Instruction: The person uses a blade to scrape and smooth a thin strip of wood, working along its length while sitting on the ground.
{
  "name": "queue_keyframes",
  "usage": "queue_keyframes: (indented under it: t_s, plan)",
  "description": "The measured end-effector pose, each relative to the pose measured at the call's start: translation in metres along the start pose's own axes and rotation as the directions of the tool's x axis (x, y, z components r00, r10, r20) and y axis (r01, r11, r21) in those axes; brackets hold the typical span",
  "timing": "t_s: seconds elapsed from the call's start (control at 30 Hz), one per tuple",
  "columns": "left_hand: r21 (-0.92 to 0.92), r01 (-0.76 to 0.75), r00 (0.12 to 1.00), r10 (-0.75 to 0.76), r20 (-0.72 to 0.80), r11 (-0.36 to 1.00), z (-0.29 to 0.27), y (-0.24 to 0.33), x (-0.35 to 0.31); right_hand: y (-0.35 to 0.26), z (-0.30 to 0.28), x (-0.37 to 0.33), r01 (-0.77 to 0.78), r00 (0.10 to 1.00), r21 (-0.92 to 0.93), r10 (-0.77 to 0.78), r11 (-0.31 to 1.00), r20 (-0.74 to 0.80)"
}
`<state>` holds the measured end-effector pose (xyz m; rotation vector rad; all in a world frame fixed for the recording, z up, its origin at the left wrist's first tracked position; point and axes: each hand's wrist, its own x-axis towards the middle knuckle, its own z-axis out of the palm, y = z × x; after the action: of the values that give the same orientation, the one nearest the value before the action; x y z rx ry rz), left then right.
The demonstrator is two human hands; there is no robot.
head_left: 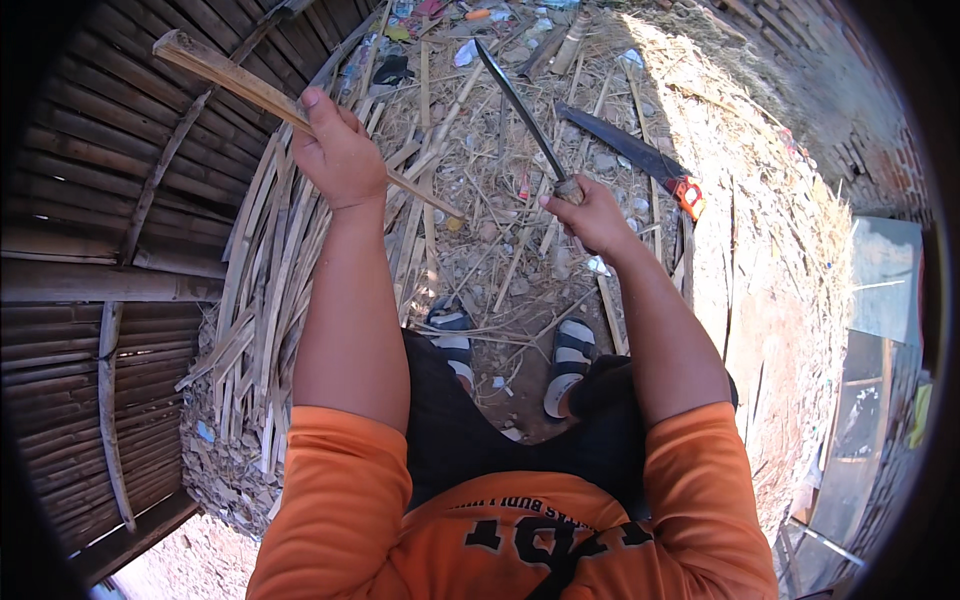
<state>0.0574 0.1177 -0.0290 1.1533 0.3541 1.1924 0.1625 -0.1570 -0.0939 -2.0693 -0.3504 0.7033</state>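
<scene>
My left hand [338, 150] is closed round a long split bamboo strip [235, 78]. Its thick end points up to the far left, and its thin end slants down toward the middle. In my right hand [592, 216] is the handle of a machete [520, 105], whose dark, narrow blade points up and away to the left. Blade and strip are apart. On the ground just beyond my right hand lies a hand saw [625, 145] with a dark blade and an orange-red handle. My palm and curled fingers hide parts of the strip and of the machete's handle.
Several split bamboo strips [272, 290] are heaped along the left, beside a bamboo slat wall [110, 190]. Wood shavings and litter cover the ground round my sandalled feet [572, 360]. A brick wall [880, 130] runs along the right, with a grey-blue panel [886, 275] near it.
</scene>
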Motion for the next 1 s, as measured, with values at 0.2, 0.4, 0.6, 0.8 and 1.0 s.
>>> queue_keyframes:
  t_s: [0.2,0.4,0.6,0.8,1.0]
  plan:
    - [0.154,0.125,0.977,-0.095,-0.192,0.98,-0.014,-0.038,0.008,0.05,0.119,0.012,-0.172,0.983,0.391,0.183,0.904,0.01]
    - [-0.02,0.222,0.946,-0.22,-0.238,0.975,-0.027,-0.029,0.019,0.133,0.156,0.024,-0.227,0.972,0.204,0.233,0.952,-0.006]
    - [0.088,0.204,0.963,-0.184,-0.197,0.975,-0.024,-0.035,0.017,0.139,0.15,0.013,-0.204,0.978,-0.016,0.203,0.979,-0.047]
    - [0.076,0.246,0.95,-0.225,-0.218,0.966,-0.008,-0.022,0.014,0.144,0.157,-0.004,-0.16,0.983,-0.018,0.158,0.987,-0.096]
    - [0.241,0.162,0.972,-0.113,-0.205,0.957,-0.007,-0.03,0.01,0.105,0.175,-0.018,-0.151,0.983,0.002,0.151,0.988,-0.106]
